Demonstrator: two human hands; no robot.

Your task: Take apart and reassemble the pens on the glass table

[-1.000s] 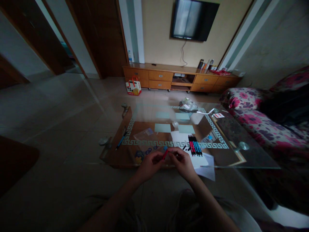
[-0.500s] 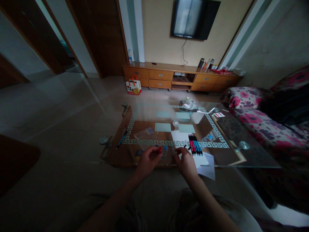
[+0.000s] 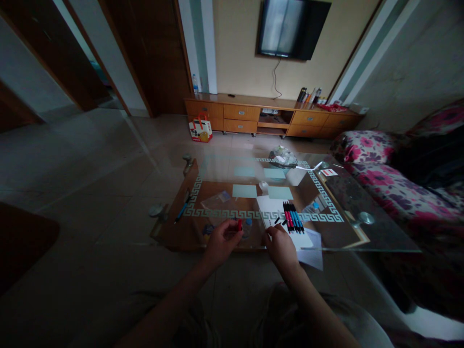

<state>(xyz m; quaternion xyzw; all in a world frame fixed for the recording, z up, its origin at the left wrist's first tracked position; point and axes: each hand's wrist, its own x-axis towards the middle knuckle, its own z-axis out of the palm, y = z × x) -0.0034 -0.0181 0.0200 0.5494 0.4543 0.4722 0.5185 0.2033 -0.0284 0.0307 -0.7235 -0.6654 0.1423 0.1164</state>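
A light, steady pinch suits the left grip, which holds the red piece over the worktop's near side, while the right grip, curled around I cannot tell what, should avoid nudging the nearby pens.

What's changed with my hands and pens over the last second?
Your right hand moved right, away from the red pen part, toward the white paper; your left hand, still holding that part, shifted slightly left. Whether the right holds anything is unclear. The pen row and lone blue pen stayed put.
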